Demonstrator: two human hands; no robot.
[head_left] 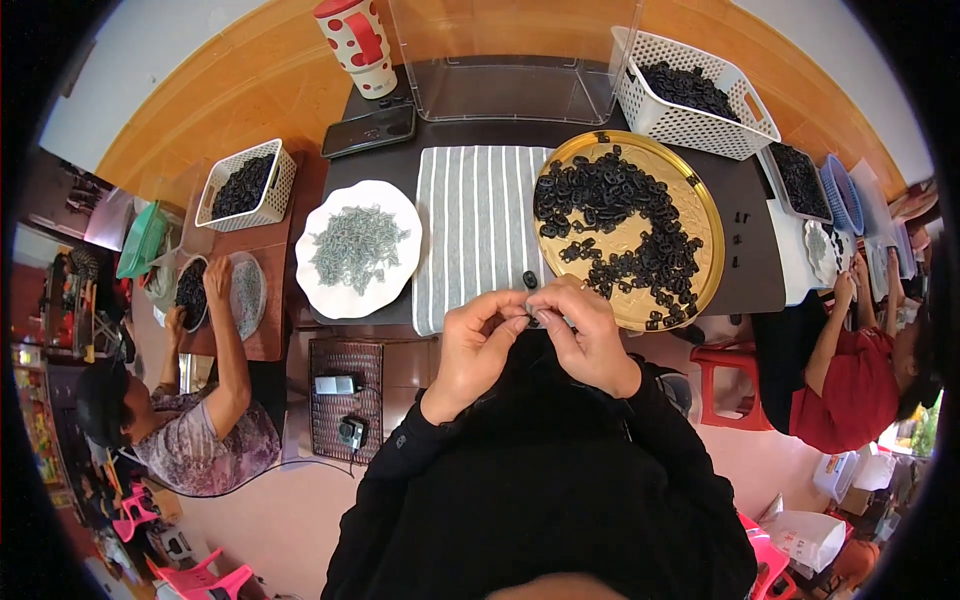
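Fingertips of both hands meet at the near edge of the dark table (pixel 740 280), just above the person's chest: the left hand (pixel 475 345) and the right hand (pixel 585 340) are pinched narrow around one small black-and-grey part (pixel 533 312), too small to make out in detail. Judging by this grip, the step in hand is fitting or pressing two little pieces together. One loose black piece (pixel 529 279) lies on the striped cloth (pixel 470 230) just beyond the fingers. Right of the cloth sits the gold tray (pixel 705 215) of black pieces, left of it the white plate (pixel 325 290) of grey metal clips. Any next reach calls for a fine two-finger pick from either heap.
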